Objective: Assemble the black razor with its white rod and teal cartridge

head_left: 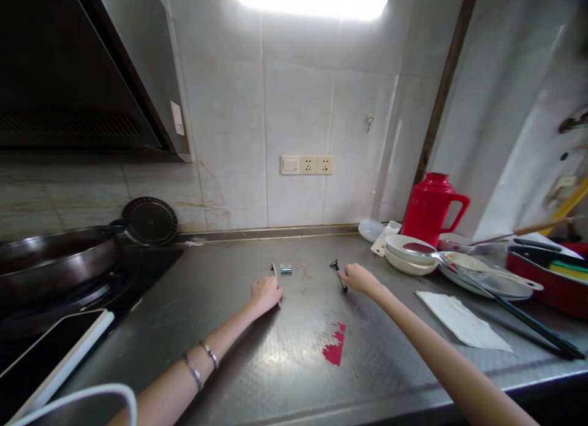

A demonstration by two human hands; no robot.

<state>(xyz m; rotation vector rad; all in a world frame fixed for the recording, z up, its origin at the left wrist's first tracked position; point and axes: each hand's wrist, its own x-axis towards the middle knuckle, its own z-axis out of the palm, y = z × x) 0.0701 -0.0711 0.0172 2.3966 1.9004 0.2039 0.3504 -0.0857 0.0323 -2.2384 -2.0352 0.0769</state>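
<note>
Q. Where is the razor, and how is it held?

A. Above or on the bench, clamped in the right hand, apparently by its handle to spare the fingers its head. The left hand is closed on a slender pale stick, probably to steady it; a small cartridge-like piece lies just beside. Nearer the viewer lies a ragged red patch.

Q. What is obscured?

A. Both hands' fingertips; the stick's middle and kind. The phone-like slab is cut off, left.

The razor is between the pan on the left and bowls on the right.
</note>
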